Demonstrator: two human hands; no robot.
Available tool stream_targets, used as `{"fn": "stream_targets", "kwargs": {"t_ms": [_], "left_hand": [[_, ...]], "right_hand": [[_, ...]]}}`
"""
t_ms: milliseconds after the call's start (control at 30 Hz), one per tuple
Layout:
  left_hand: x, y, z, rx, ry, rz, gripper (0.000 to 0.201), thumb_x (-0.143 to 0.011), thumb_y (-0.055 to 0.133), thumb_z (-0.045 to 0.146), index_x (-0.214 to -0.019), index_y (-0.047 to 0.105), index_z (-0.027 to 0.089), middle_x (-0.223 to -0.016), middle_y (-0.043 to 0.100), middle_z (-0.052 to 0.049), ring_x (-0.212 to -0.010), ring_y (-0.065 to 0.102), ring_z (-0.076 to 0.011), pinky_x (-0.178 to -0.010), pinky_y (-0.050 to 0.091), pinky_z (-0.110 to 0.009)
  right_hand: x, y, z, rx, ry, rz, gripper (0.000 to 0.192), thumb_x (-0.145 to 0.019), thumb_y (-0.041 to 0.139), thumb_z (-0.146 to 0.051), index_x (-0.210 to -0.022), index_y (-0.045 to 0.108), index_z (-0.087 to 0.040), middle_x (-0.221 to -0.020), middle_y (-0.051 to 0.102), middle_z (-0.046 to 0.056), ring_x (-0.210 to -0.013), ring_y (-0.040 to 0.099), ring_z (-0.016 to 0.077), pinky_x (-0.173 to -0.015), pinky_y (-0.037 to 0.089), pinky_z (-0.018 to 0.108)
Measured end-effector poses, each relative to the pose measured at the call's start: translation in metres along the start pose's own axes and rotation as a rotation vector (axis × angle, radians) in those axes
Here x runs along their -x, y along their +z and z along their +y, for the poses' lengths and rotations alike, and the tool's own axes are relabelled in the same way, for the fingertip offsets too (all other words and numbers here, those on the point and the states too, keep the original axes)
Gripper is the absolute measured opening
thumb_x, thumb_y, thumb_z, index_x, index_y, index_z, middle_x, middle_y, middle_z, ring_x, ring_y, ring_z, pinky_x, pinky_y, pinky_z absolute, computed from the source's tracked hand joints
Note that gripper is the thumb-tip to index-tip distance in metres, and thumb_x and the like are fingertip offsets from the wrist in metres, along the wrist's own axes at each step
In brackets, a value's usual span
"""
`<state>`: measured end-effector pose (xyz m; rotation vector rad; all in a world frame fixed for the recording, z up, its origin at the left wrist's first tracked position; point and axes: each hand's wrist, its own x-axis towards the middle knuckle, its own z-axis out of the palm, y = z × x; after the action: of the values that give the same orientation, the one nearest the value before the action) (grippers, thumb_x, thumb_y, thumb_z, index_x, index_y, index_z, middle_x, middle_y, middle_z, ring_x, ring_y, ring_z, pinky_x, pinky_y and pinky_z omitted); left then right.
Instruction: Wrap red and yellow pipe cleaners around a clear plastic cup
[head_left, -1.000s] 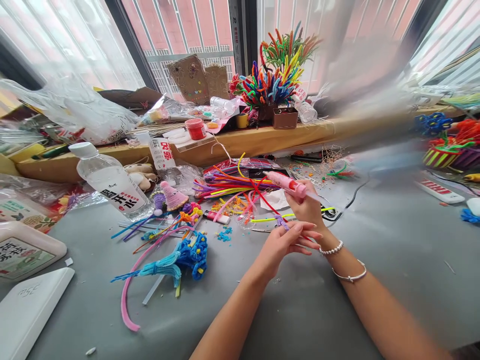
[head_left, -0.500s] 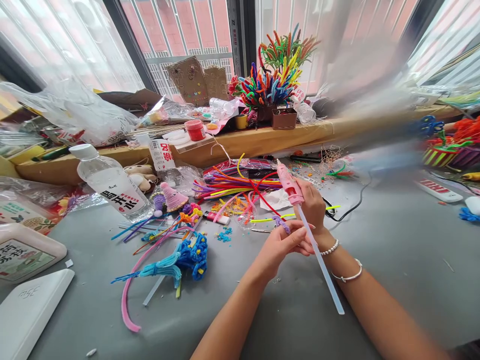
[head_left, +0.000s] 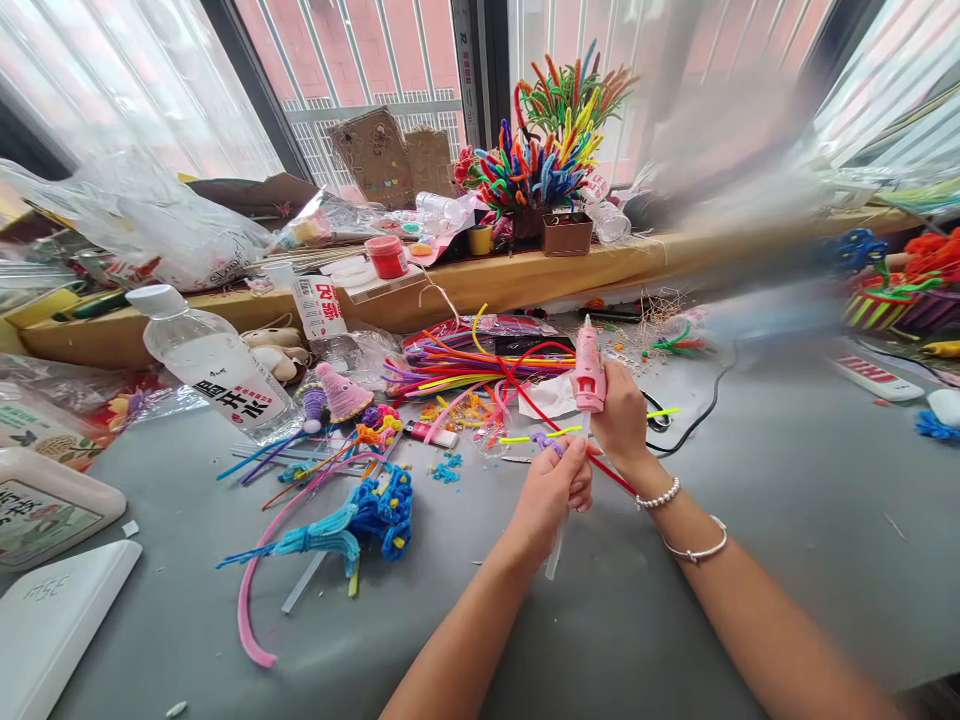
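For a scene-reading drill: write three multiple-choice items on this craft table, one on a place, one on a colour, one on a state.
1. Where does the water bottle lie?
A. Left of the hands, on the grey table
B. On the window ledge
C. Right of the hands

2. What colour is the glue gun?
A. Blue
B. Pink
C. Black

3. How does the left hand stand?
A. Flat and open on the table
B. Closed around the clear glue stick behind the gun
C. Out of view

Answers: 1 A, it lies tilted beside the pipe cleaners, far left. 2 B, the body in the right hand is pink. 3 B, the stick's end pokes out below the closed fingers.
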<state>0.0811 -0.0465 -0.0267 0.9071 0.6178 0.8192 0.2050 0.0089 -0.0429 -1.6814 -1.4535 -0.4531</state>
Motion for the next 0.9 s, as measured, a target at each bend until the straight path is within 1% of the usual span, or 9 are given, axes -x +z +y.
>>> {"fn": "stream_targets", "kwargs": {"t_ms": [100,233,433,500,567,633,700,767,900], "left_hand": [[0.000,0.000,0.000,-0.006,0.023,0.034,0.034,-0.075,0.051,0.048,-0.078,0.051,0.014,-0.042,0.024,0.011,-0.034,0.018,-0.0024,-0.036,0.020,-0.018],[0.001,-0.002,-0.001,0.011,0.036,0.072,0.035,-0.074,0.050,0.051,-0.077,0.048,0.017,-0.041,0.024,0.012,-0.032,0.017,-0.0024,-0.034,0.019,-0.017],[-0.001,-0.004,-0.003,0.044,0.034,0.096,0.033,-0.073,0.052,0.050,-0.076,0.048,0.017,-0.040,0.026,0.012,-0.030,0.018,-0.0023,-0.032,0.019,-0.016],[-0.002,-0.004,-0.003,0.048,0.038,0.092,0.033,-0.073,0.052,0.050,-0.076,0.048,0.017,-0.039,0.026,0.012,-0.030,0.018,-0.0023,-0.032,0.020,-0.016],[-0.002,-0.003,-0.002,0.049,0.045,0.092,0.035,-0.073,0.051,0.051,-0.076,0.049,0.017,-0.039,0.026,0.012,-0.031,0.018,-0.0025,-0.033,0.021,-0.016],[-0.001,-0.003,-0.001,0.053,0.047,0.096,0.036,-0.073,0.051,0.052,-0.077,0.049,0.016,-0.039,0.026,0.011,-0.031,0.018,-0.0025,-0.033,0.022,-0.016],[-0.001,-0.003,0.000,0.065,0.048,0.117,0.034,-0.073,0.052,0.050,-0.077,0.050,0.016,-0.039,0.026,0.012,-0.032,0.017,-0.0022,-0.033,0.021,-0.016],[-0.001,-0.004,0.000,0.083,0.055,0.155,0.032,-0.074,0.053,0.047,-0.077,0.049,0.016,-0.039,0.026,0.012,-0.032,0.017,-0.0019,-0.034,0.020,-0.015],[-0.002,-0.006,0.000,0.110,0.081,0.218,0.030,-0.075,0.053,0.046,-0.077,0.049,0.016,-0.040,0.025,0.012,-0.032,0.018,-0.0018,-0.034,0.020,-0.015]], "right_hand": [[0.005,0.001,-0.005,0.025,-0.023,-0.033,0.013,-0.080,0.039,-0.023,-0.077,0.050,-0.016,-0.066,0.056,0.005,-0.056,0.049,0.0158,-0.047,0.028,0.025],[0.010,0.001,-0.012,0.065,-0.074,-0.070,0.014,-0.081,0.041,-0.023,-0.081,0.052,-0.015,-0.070,0.058,0.006,-0.051,0.048,0.0144,-0.044,0.024,0.024],[0.009,-0.001,-0.014,0.091,-0.114,-0.076,0.015,-0.080,0.044,-0.024,-0.080,0.056,-0.014,-0.075,0.059,0.007,-0.054,0.048,0.0148,-0.044,0.027,0.024],[0.007,-0.003,-0.013,0.097,-0.135,-0.054,0.015,-0.080,0.046,-0.023,-0.080,0.058,-0.015,-0.081,0.059,0.008,-0.063,0.049,0.0164,-0.051,0.034,0.025],[0.006,-0.004,-0.012,0.115,-0.153,-0.009,0.015,-0.080,0.047,-0.022,-0.079,0.060,-0.015,-0.087,0.058,0.010,-0.076,0.049,0.0205,-0.065,0.039,0.029],[0.005,-0.005,-0.012,0.129,-0.168,0.041,0.015,-0.079,0.048,-0.024,-0.079,0.061,-0.016,-0.090,0.057,0.011,-0.087,0.046,0.0250,-0.076,0.038,0.036],[0.004,-0.005,-0.011,0.113,-0.193,0.050,0.016,-0.078,0.049,-0.026,-0.080,0.062,-0.015,-0.091,0.057,0.012,-0.089,0.044,0.0264,-0.079,0.037,0.038],[0.003,-0.004,-0.009,0.060,-0.251,-0.001,0.018,-0.076,0.051,-0.027,-0.084,0.061,-0.014,-0.087,0.057,0.012,-0.085,0.044,0.0253,-0.077,0.038,0.037],[0.000,-0.002,-0.004,-0.075,-0.367,-0.182,0.026,-0.073,0.054,-0.028,-0.094,0.058,-0.012,-0.085,0.059,0.010,-0.082,0.047,0.0237,-0.076,0.038,0.035]]}}
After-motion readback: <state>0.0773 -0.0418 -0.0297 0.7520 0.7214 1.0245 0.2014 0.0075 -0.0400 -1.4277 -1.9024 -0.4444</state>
